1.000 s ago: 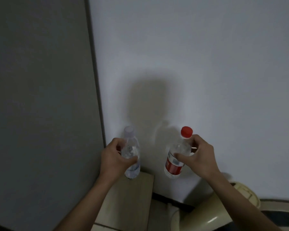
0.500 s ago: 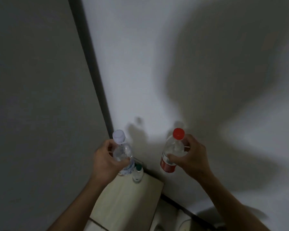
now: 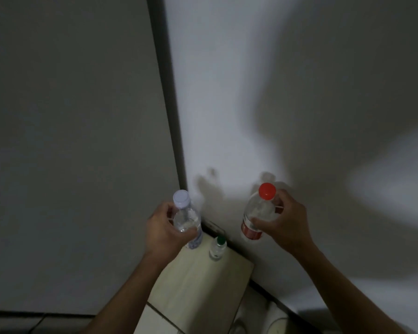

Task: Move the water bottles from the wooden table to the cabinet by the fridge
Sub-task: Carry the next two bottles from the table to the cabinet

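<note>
My left hand [image 3: 165, 231] grips a clear water bottle with a white cap [image 3: 186, 213], held over the back left corner of a pale wooden cabinet top [image 3: 198, 285]. In my right hand [image 3: 285, 224] is a clear bottle with a red cap and red label [image 3: 256, 213], held in the air in front of the white wall, past the cabinet's right edge. A small bottle with a green cap [image 3: 217, 248] stands on the cabinet top near the wall, between my hands.
The grey side of a tall appliance [image 3: 70, 153] fills the left, close against the cabinet. A white wall [image 3: 299, 92] is straight ahead. A dark baseboard [image 3: 263, 288] and a pale rounded object [image 3: 278, 324] lie low on the right.
The view has closed in on the cabinet corner and tilted. The green-capped bottle came into sight. Both hands keep their bottles and sit slightly lower over the cabinet.
</note>
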Motion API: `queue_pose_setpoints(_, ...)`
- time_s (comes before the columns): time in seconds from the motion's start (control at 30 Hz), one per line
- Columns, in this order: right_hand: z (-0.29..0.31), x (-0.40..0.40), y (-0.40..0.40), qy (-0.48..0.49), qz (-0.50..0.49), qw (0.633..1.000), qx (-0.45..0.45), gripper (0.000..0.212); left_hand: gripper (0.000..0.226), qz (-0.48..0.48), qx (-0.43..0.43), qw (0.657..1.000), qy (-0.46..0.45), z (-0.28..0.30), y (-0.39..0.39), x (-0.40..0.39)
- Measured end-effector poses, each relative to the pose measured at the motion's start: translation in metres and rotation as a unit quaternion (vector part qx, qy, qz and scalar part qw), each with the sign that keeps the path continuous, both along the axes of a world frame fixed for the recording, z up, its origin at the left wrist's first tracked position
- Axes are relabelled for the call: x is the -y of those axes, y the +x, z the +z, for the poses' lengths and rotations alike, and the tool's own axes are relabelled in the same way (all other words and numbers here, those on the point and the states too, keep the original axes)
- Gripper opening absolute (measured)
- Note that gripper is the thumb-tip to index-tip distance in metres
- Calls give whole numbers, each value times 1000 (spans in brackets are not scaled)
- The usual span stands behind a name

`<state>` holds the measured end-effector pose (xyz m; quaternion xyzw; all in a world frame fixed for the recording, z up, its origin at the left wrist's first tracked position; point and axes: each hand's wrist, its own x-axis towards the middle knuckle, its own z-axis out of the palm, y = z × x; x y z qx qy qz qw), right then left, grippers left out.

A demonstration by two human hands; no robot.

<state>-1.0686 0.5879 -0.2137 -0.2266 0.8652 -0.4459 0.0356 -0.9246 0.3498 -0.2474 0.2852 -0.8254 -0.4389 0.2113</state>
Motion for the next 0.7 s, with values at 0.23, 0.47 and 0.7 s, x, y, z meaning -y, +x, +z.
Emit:
queue_pose_setpoints(0.23,-49,4,4,22,-11,999,28,63,55,-1,29,999,22,-51,10,7)
queue_pose_setpoints(0.47,-124,-2,12,37,-23,996,72,60,60,-32,36,998,32,-125,15,1)
queue_pose_setpoints(0.7,-191,-2,11,46,-35,991,121,64,65,-13,70,996,54,-216,5,-8)
